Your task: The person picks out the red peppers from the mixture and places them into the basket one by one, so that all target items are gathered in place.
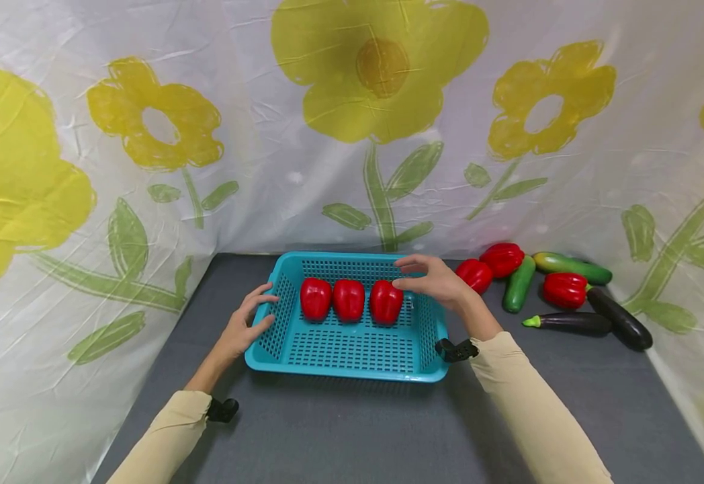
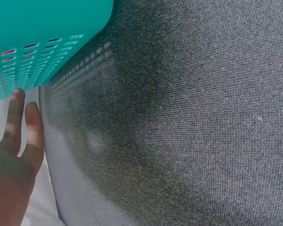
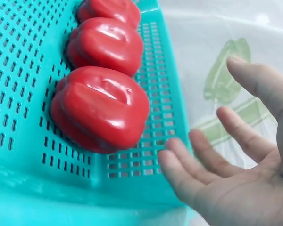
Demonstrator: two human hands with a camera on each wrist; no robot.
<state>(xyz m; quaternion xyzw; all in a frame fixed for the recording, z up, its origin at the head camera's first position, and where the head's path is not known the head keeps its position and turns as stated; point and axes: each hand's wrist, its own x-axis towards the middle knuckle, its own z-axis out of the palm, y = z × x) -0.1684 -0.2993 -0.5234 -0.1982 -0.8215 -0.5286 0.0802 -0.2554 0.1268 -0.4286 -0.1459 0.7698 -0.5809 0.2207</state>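
Note:
Three red bell peppers (image 1: 348,300) stand in a row along the back of a blue plastic basket (image 1: 352,370). Over the basket's back right part hovers my right hand (image 1: 433,279), its fingers spread and nothing in them. In the right wrist view the nearest bell pepper (image 3: 101,110) lies apart from the fingertips (image 3: 169,160). At the basket's left side is my left hand (image 1: 243,326), fingers loosely extended near the rim. The left wrist view shows two fingers (image 2: 34,127) close to the perforated wall (image 2: 23,61); whether they touch it I cannot tell.
Right of the basket on the grey table (image 1: 340,430) lie two red bell peppers (image 1: 502,259), another bell pepper (image 1: 565,290), a green cucumber (image 1: 518,284), a yellow-tipped cucumber (image 1: 572,267) and two eggplants (image 1: 621,319). A flower-printed curtain (image 1: 255,181) hangs behind.

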